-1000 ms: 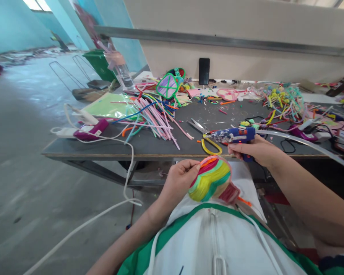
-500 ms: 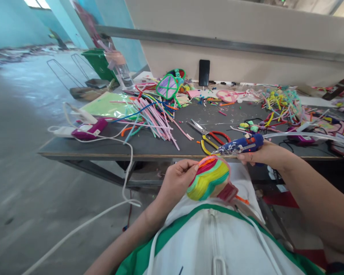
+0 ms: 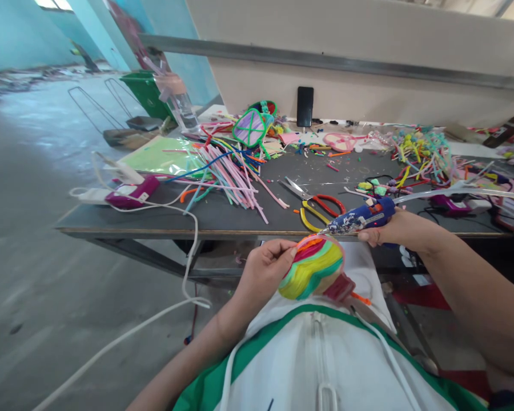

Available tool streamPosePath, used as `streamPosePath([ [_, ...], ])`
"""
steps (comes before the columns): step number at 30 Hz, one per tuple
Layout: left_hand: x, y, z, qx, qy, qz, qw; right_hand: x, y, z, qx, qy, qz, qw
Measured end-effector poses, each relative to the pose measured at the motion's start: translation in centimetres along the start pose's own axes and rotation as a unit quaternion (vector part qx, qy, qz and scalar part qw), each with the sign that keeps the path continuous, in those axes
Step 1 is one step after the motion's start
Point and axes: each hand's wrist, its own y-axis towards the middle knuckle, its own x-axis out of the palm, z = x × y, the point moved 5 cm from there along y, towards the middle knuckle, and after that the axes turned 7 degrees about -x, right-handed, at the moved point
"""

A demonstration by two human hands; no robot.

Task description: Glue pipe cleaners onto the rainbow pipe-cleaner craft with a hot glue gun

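Note:
My left hand [image 3: 269,267] pinches the left edge of a rounded craft piece [image 3: 314,267] with wavy stripes of yellow, teal, red and orange and a pink rim. A dark red part and an orange stem stick out at its lower right. In my right hand [image 3: 389,231] is a blue glue gun [image 3: 360,218], its nozzle at the top rim of the craft piece; whether they touch is hard to tell. Scissors [image 3: 312,204] with one red and one yellow handle lie open on the table just behind the nozzle.
On the dark table [image 3: 154,220] lie pink pipe cleaners [image 3: 231,177], a purple power strip [image 3: 132,191] with white cables, and a pile of coloured pieces [image 3: 424,154] at right. Behind stand a bottle [image 3: 180,105] and a phone [image 3: 305,107]. A white cord hangs off the front edge.
The glue gun has shifted very slightly, its nozzle staying at the top rim. The clear glue stick behind it has swung a little. My left hand and the craft piece look nearly unmoved.

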Motion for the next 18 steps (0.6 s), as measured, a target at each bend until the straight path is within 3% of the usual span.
streamPosePath([
  [7,-0.1,-0.1,0.0,-0.001,0.005,0.006,1.0,0.2,0.5,1.0,-0.024,0.066,-0.031,0.997],
  [18,-0.3,-0.2,0.0,0.001,-0.02,0.02,1.0,0.0,0.5,2.0,-0.011,0.051,-0.015,0.999],
])
